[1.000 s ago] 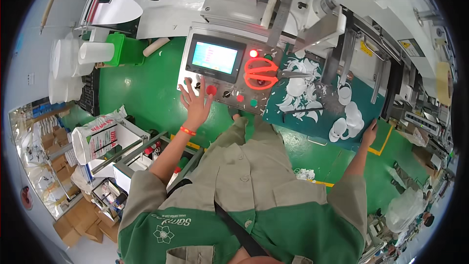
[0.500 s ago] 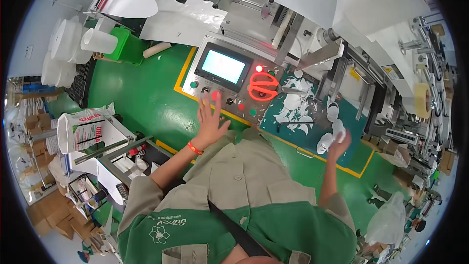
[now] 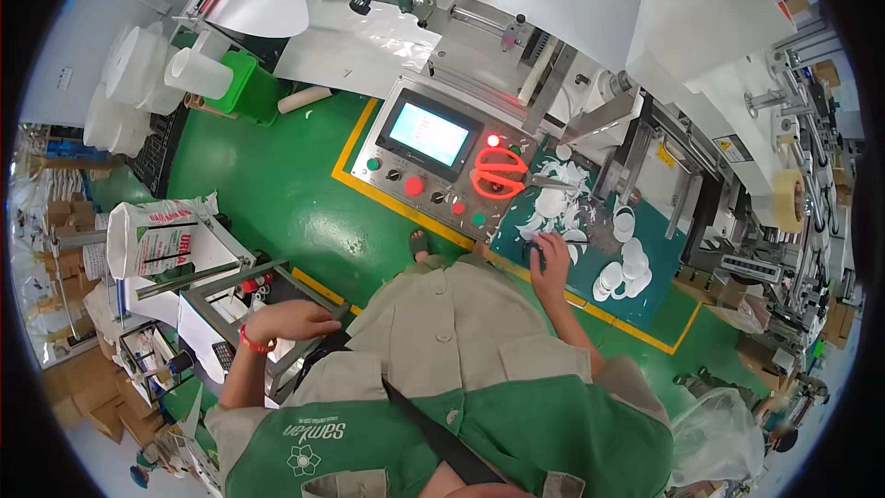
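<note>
On the right, my right hand reaches down onto the green cutting mat. Its fingers close around the dark end of a thin black tool, whose exact kind is hard to make out. White scraps and cut pieces lie just beyond the fingers. Several round white discs rest in overlapping stacks to the right. My left hand, with a red band at the wrist, hovers beside my left hip near a grey metal frame. Its fingers are stretched out, and nothing shows in them.
In front stands a machine control panel with a lit screen and a red button. Orange-handled scissors lie at its right edge. A green bin and a printed white sack are to the left.
My left hand has drawn back from the control panel to my left side. My right hand has left the discs and moved left to the thin black tool.
</note>
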Motion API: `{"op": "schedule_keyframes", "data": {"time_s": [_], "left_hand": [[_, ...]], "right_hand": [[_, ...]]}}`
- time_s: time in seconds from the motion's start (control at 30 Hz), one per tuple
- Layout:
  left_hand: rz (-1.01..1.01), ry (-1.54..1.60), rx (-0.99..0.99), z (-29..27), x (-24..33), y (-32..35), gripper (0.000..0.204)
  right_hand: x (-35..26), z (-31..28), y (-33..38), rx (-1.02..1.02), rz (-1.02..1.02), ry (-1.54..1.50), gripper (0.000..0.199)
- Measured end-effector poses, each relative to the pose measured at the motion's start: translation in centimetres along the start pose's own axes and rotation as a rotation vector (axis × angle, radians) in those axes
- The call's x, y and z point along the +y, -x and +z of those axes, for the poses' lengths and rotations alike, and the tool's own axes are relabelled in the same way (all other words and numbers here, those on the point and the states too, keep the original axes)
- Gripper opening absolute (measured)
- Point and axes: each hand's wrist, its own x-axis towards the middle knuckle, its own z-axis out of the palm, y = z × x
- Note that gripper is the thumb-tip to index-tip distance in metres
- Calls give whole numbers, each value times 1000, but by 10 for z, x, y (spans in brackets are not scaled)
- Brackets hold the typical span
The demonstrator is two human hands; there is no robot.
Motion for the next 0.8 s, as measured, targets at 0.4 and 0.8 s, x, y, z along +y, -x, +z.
{"op": "schedule_keyframes", "data": {"time_s": [0.4,0.8], "left_hand": [[8,181,35,27,27,4,40],[47,87,36,34,26,35,33]], "right_hand": [[8,-3,-39,46,-89,-45,17],[0,14,-36,-65,-95,-144,14]]}}
